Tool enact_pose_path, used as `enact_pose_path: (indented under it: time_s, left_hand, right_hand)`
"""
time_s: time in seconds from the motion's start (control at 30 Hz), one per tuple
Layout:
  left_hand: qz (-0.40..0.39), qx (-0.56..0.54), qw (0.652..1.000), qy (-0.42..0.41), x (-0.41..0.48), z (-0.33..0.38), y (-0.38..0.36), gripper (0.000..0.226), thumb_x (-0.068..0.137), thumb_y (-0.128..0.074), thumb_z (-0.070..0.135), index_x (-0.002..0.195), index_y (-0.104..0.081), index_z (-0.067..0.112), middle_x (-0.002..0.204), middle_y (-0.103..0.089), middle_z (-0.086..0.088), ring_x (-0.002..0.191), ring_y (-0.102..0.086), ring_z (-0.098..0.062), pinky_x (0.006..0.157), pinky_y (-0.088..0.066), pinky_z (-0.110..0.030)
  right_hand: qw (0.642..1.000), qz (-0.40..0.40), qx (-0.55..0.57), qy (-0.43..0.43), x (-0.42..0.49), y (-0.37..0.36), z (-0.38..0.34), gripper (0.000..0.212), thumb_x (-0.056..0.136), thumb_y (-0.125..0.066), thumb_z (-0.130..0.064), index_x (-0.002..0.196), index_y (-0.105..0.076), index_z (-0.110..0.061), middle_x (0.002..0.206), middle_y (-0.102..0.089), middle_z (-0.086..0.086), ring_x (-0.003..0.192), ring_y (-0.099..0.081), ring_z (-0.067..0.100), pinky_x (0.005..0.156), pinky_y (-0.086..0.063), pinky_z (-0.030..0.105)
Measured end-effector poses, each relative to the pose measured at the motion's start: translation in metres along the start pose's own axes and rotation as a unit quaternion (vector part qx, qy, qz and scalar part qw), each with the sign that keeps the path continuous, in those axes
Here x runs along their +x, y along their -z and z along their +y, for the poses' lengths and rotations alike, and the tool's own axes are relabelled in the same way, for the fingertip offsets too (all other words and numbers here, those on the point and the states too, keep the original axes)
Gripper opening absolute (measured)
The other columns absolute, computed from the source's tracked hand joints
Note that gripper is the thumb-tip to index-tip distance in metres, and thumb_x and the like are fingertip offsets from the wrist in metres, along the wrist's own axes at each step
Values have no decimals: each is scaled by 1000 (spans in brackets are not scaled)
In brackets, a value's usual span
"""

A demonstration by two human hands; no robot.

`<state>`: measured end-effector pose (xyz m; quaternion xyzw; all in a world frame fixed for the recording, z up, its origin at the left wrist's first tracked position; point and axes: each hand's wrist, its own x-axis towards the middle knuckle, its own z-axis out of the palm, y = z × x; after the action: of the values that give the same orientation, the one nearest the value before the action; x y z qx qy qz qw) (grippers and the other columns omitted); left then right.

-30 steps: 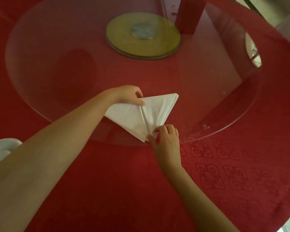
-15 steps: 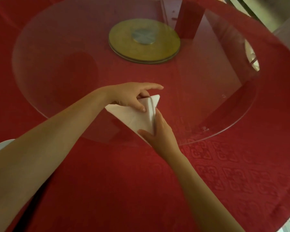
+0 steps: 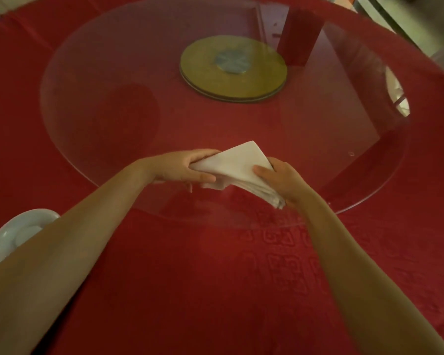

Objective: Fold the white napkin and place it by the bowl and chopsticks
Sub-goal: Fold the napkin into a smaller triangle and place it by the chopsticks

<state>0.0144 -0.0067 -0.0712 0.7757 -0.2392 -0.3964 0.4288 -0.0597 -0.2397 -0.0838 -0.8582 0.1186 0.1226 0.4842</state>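
Observation:
The white napkin [image 3: 237,163] is folded into a narrow triangle and held just above the near edge of the glass turntable. My left hand [image 3: 187,166] grips its left end, thumb below and fingers on top. My right hand [image 3: 280,179] holds its right side, where the stacked layers bunch near my palm. A white bowl [image 3: 13,234] stands at the far left, partly hidden behind my left forearm. No chopsticks are in view.
A round glass turntable [image 3: 113,103] lies on the red patterned tablecloth [image 3: 280,265], with a gold disc base [image 3: 232,69] at its centre. The table's far right edge meets a pale floor.
The napkin was folded over into a narrower triangle and lifted off the glass. Both hands now hold it by its ends instead of pressing it flat.

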Motion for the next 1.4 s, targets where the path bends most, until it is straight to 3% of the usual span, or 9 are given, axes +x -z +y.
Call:
enact_pose_path:
  time_s: [0.07, 0.17, 0.3, 0.43, 0.73, 0.97, 1.17, 1.3, 1.4]
  left_hand:
    - [78, 46, 996, -7, 4, -17, -8, 55, 82, -67, 20, 129, -42, 35, 109, -61, 7, 75, -61, 3, 63, -52, -21]
    - [194, 199, 960, -32, 13, -37, -21, 54, 82, -66, 21, 132, -46, 22, 120, -60, -1, 101, -58, -9, 82, -41, -17]
    - [222, 248, 939, -81, 19, -46, -42, 64, 80, -66, 28, 137, -39, 23, 124, -56, 1, 116, -47, -18, 101, -32, -31]
    - [264, 260, 921, -121, 30, -47, -49, 45, 81, -63, 22, 125, -52, 23, 108, -62, 0, 98, -55, -17, 91, -44, -34]
    - [266, 337, 894, -129, 35, -48, -56, 46, 88, -57, 21, 133, -48, 12, 105, -56, -7, 97, -50, -21, 85, -40, -28]
    - [309, 286, 900, -114, 33, -46, -59, 44, 86, -56, 8, 129, -52, 18, 88, -53, -4, 76, -46, -12, 68, -34, -23]
    - [339, 331, 876, -93, 28, -48, -61, 41, 86, -55, 9, 127, -55, 15, 88, -55, -9, 79, -51, -21, 62, -44, -30]
    - [299, 412, 860, -39, 15, -46, -62, 69, 82, -35, 54, 135, -42, 10, 108, -51, -9, 102, -48, -27, 87, -47, -47]
    - [391, 390, 830, -79, 24, -19, -66, 62, 87, -29, 45, 137, -39, 10, 128, -52, -10, 119, -46, -29, 96, -40, -47]
  right_hand:
    - [993, 11, -111, 37, 12, 0, 6, 30, 90, -52, -32, 109, -56, -8, 93, -60, 2, 81, -57, 18, 60, -44, 25]
    - [984, 64, -164, 25, 23, 2, 20, 42, 89, -55, -30, 127, -48, -13, 118, -58, 7, 105, -55, 24, 81, -46, 34]
    - [964, 111, -237, 43, 20, -2, 36, 50, 90, -52, -36, 134, -41, -14, 133, -47, 12, 122, -40, 31, 98, -35, 41]
    - [953, 106, -263, 106, 8, -4, 45, 62, 85, -57, -46, 137, -37, -20, 135, -43, 4, 122, -35, 26, 102, -29, 41]
    - [922, 160, -319, 147, -4, -7, 69, 58, 90, -53, -38, 141, -34, -19, 134, -46, 3, 120, -39, 25, 100, -31, 42]
    - [909, 253, -275, 184, -18, -2, 81, 30, 85, -58, -6, 115, -61, -9, 101, -67, 9, 91, -56, 31, 80, -49, 44]
    - [890, 250, -308, 223, -7, -3, 83, 30, 79, -59, 7, 107, -66, 0, 88, -70, 12, 76, -59, 32, 64, -54, 43]
    - [894, 240, -318, 205, -18, -4, 93, 38, 82, -53, -13, 119, -61, -10, 113, -65, 5, 101, -57, 27, 86, -48, 48]
    - [915, 240, -275, 174, -21, -7, 74, 55, 85, -37, -31, 136, -43, -12, 142, -47, 7, 131, -40, 25, 112, -28, 43]
